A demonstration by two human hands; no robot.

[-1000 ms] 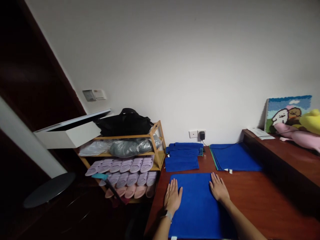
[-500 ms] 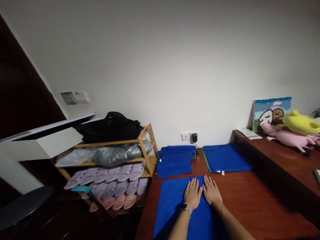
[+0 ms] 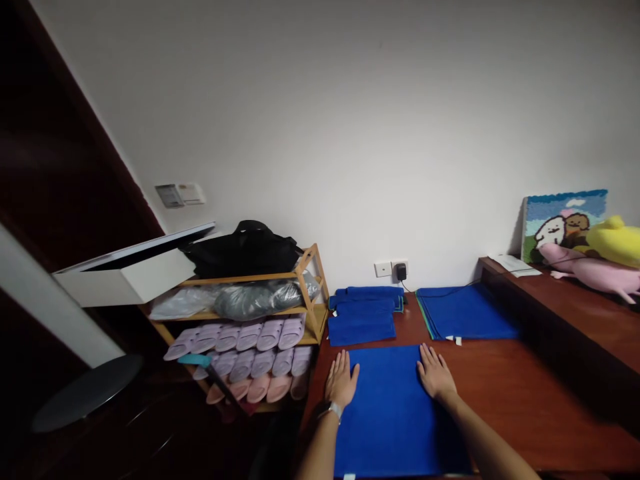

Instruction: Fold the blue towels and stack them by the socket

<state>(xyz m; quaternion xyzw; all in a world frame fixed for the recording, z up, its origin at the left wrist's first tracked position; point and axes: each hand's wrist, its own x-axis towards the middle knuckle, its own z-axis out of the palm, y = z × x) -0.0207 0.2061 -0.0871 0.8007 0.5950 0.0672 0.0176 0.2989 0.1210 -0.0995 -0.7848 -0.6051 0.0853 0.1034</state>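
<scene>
A blue towel (image 3: 387, 407) lies spread flat on the reddish-brown table (image 3: 505, 393), with a small white tag at its near edge. My left hand (image 3: 342, 383) rests palm down on its upper left edge, fingers stretched out and a watch on the wrist. On the upper right edge lies my right hand (image 3: 436, 375), flat as well, fingers extended. Beyond my hands are several folded blue towels (image 3: 363, 329) at the back left. A flat stack of blue towels (image 3: 467, 313) with green edging and white tags sits at the back right.
A wooden rack (image 3: 314, 293) with several slippers (image 3: 247, 337) and a black bag (image 3: 245, 250) stands left of the table. A black plug (image 3: 401, 271) with a cable is in the wall socket. On the raised ledge at right lies a pink plush toy (image 3: 587, 273).
My hands have moved apart, the left to the towel's left edge and the right to its right edge. The view has shifted slightly, showing the towel's near edge.
</scene>
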